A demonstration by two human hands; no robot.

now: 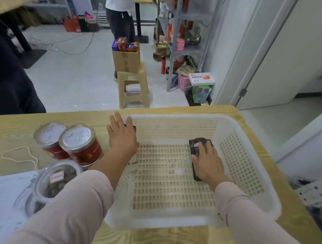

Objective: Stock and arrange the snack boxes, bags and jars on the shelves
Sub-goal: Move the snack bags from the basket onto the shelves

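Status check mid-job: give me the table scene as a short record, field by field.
surface: wooden table
basket: white basket on the table, dark packet inside by its right wall
right: right hand grips the dark packet
left: left hand, fingers straight, at the basket's left rim over a small dark item
jars: front red jar and back red jar, foil lids, left of basket; clear jar tipped, nearer the camera
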